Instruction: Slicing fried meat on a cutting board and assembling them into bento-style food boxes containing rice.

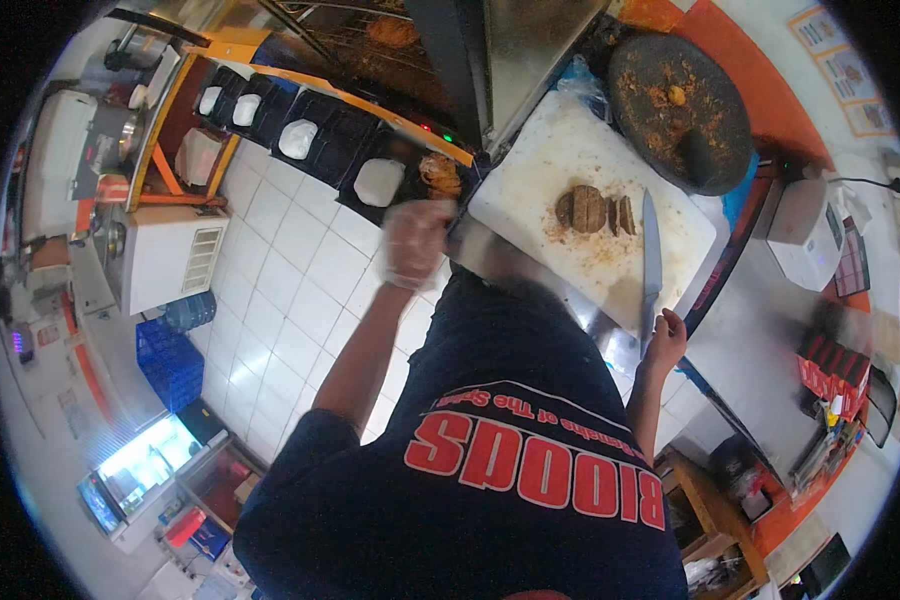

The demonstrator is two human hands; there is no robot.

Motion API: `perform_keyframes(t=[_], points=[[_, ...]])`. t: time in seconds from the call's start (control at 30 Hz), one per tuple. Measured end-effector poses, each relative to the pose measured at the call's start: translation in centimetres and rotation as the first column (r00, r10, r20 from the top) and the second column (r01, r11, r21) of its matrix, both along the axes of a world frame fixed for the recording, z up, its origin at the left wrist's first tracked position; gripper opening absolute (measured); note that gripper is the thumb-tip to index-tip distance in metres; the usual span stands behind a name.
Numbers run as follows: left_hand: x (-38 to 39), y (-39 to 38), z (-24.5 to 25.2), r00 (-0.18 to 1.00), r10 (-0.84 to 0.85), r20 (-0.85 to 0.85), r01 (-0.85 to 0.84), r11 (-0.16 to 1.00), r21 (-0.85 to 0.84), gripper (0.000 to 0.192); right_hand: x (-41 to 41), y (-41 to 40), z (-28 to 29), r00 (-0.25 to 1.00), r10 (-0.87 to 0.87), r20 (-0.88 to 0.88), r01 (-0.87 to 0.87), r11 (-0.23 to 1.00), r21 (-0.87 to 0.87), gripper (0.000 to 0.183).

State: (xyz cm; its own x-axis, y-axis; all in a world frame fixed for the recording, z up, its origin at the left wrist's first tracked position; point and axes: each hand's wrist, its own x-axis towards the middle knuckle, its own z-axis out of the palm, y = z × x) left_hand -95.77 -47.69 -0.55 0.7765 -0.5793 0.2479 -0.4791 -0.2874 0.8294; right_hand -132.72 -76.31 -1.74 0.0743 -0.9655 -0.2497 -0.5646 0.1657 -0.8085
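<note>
My left hand (414, 244), in a clear plastic glove and blurred, is at the near end of a row of black food trays. Its fingers are by a browned piece of food (441, 175) in the nearest tray (356, 196); whether it holds anything is unclear. My right hand (667, 337), bare with fingers curled, is beside the handle of a long kitchen knife (651, 240); a grip on it cannot be made out. The knife lies along the right side of a white cutting board (525, 172). Left of the blade are a brown patty cut into pieces (586, 209) and crumbs.
A round dark stone slab (679, 112) with orange-brown food remains stands behind the board. White mounds (379, 182), which look like rice, sit in the trays. An oven-like cabinet with wire racks (345, 37) stands behind them. A blue crate (169, 364) is on the tiled floor at left.
</note>
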Motion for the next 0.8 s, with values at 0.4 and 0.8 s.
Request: perform_keyframes(t=[0.4, 0.8], points=[[-8.8, -11.4, -1.8, 0.717, -0.696, 0.020, 0.695, 0.718, 0.044, 0.026, -2.5, 0.2, -0.1, 0.994, -0.079, 0.076, 0.082, 0.996, -0.033, 0.021], [-5.8, -4.8, -0.7, 0.978, -0.045, 0.204, -0.008, 0.967, 0.254, 0.025, -2.6, 0.3, -1.0, 0.998, -0.043, 0.038, 0.045, 0.998, -0.046, 0.023]])
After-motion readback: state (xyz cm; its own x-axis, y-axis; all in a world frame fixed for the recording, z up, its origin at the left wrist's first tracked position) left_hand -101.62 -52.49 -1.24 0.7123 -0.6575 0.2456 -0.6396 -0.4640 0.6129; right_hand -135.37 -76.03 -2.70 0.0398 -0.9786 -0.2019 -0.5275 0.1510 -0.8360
